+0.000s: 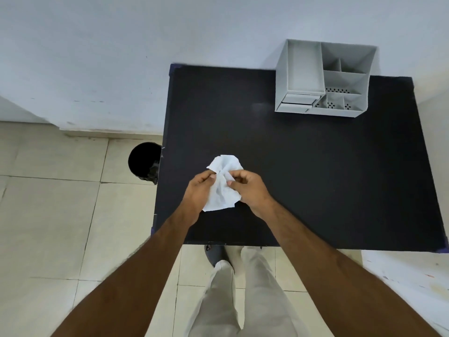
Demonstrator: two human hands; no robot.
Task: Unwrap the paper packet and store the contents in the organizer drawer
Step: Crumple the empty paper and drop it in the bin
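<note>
A crumpled white paper packet [223, 188] is held above the near left part of the black table [315, 171]. My left hand [198, 193] pinches its left side and my right hand [250, 188] pinches its right side, thumbs meeting near the twisted middle. Whatever is inside the paper is hidden. The grey organizer [323, 79] stands at the far right of the table, with two small drawers [297, 102] at its front left corner, both shut.
A black bin [144, 160] stands on the tiled floor just left of the table. A pale wall runs behind the table. My legs and a dark sandal [215, 254] show below the table's near edge.
</note>
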